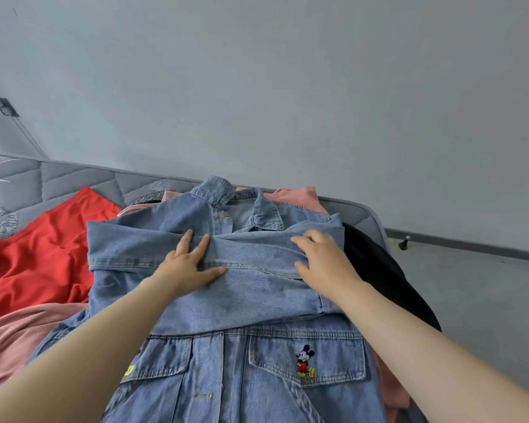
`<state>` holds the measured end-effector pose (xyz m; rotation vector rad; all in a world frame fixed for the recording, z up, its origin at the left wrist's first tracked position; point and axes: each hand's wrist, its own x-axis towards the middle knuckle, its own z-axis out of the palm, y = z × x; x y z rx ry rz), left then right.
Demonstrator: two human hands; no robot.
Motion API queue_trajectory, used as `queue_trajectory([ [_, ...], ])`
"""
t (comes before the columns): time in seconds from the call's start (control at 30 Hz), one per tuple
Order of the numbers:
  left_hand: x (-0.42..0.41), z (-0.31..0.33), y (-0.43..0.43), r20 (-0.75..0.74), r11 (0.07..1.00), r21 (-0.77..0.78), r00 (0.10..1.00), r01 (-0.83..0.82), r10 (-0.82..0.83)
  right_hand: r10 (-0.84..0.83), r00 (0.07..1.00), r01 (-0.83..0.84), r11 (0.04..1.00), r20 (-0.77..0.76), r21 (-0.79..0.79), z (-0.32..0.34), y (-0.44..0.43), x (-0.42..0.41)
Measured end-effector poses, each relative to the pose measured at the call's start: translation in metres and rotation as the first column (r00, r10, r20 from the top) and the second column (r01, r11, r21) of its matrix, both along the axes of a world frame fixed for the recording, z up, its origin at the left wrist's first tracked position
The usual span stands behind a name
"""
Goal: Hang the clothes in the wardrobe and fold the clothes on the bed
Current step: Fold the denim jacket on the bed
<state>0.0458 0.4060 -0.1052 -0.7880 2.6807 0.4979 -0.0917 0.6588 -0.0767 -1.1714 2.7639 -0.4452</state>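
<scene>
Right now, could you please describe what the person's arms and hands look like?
The left forearm and right forearm are bare to the frame edge, no sleeves showing. The left hand and right hand wear no gloves; no rings, watch or bracelet are visible.
</scene>
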Motion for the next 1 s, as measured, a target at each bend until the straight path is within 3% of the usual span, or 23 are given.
queue_trajectory([
  [0.1,-0.014,-0.002,-0.011,0.052,1.000,0.013,0.998,0.020,-0.021,-0.013,0.998,-0.005,0.954,0.057,0.301,-0.011,-0.009,-0.012],
  [0.2,-0.022,-0.010,-0.017,0.050,0.999,0.048,0.998,0.022,-0.025,-0.199,0.952,0.058,0.865,0.234,0.498,-0.027,-0.009,-0.027],
  [0.3,-0.028,-0.013,-0.027,-0.024,0.994,0.106,1.000,-0.001,0.003,-0.237,0.947,0.095,0.852,0.217,0.515,-0.034,-0.016,-0.038],
  [0.4,-0.032,-0.009,-0.041,-0.100,0.979,0.203,0.994,-0.032,0.053,-0.165,0.975,0.082,0.887,0.146,0.454,-0.032,-0.027,-0.052],
  [0.53,-0.031,-0.005,-0.047,-0.156,0.967,0.256,0.986,-0.017,0.058,-0.110,0.978,0.023,0.901,0.178,0.433,-0.024,-0.043,-0.072],
  [0.63,-0.035,0.001,-0.052,-0.196,0.999,0.027,0.980,0.019,-0.014,-0.044,0.983,-0.042,0.889,0.176,0.456,-0.021,-0.064,-0.083],
  [0.73,-0.048,0.009,-0.061,-0.070,0.962,-0.273,0.996,0.026,-0.047,-0.008,0.987,-0.069,0.882,0.162,0.465,-0.030,-0.073,-0.086],
  [0.83,-0.062,0.009,-0.065,0.061,0.950,-0.312,0.998,0.004,0.016,-0.007,0.995,-0.039,0.883,0.098,0.467,-0.043,-0.067,-0.082],
  [1.0,-0.070,0.001,-0.067,0.120,0.958,-0.286,0.992,-0.013,0.049,-0.083,0.995,0.048,0.863,0.047,0.503,-0.041,-0.068,-0.078],
])
